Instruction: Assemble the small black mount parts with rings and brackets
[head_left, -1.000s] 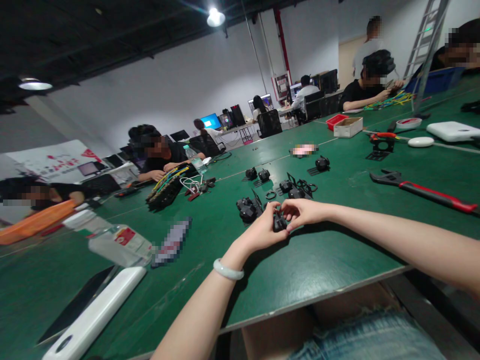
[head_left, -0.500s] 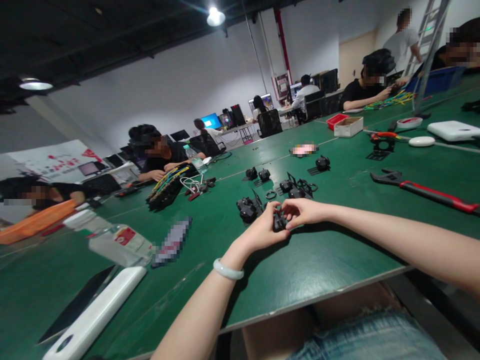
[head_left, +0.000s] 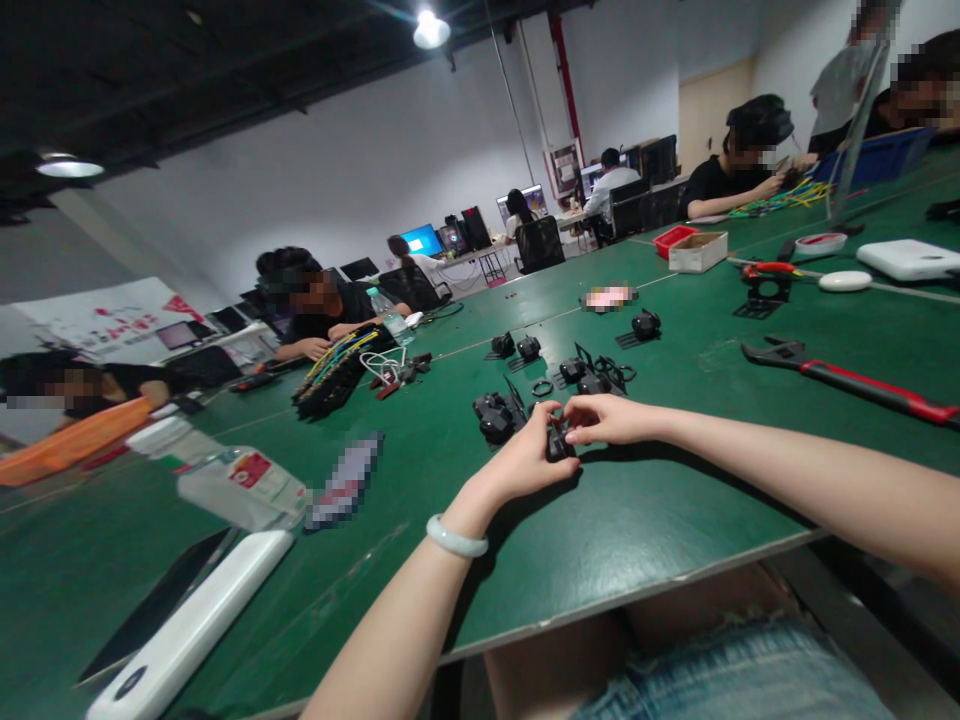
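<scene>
My left hand (head_left: pixel 525 458) and my right hand (head_left: pixel 607 418) meet over the green table (head_left: pixel 615 520), both closed on one small black part (head_left: pixel 557 446) held between the fingertips. A pale bracelet (head_left: pixel 456 538) circles my left wrist. Just beyond the hands lie several more small black parts: a cluster (head_left: pixel 495 418) to the left, another group (head_left: pixel 592 378) with a black ring (head_left: pixel 541 388) behind.
A red-handled wrench (head_left: pixel 847 375) lies at the right. A plastic bottle (head_left: pixel 225 482), a phone (head_left: pixel 150 612) and a white power bank (head_left: pixel 187 640) sit at the left. A cable bundle (head_left: pixel 334 370), a white box (head_left: pixel 697 252) and other seated people line the far side.
My hands stay on the black part, with only small finger shifts. A person standing at the far right has walked further right.
</scene>
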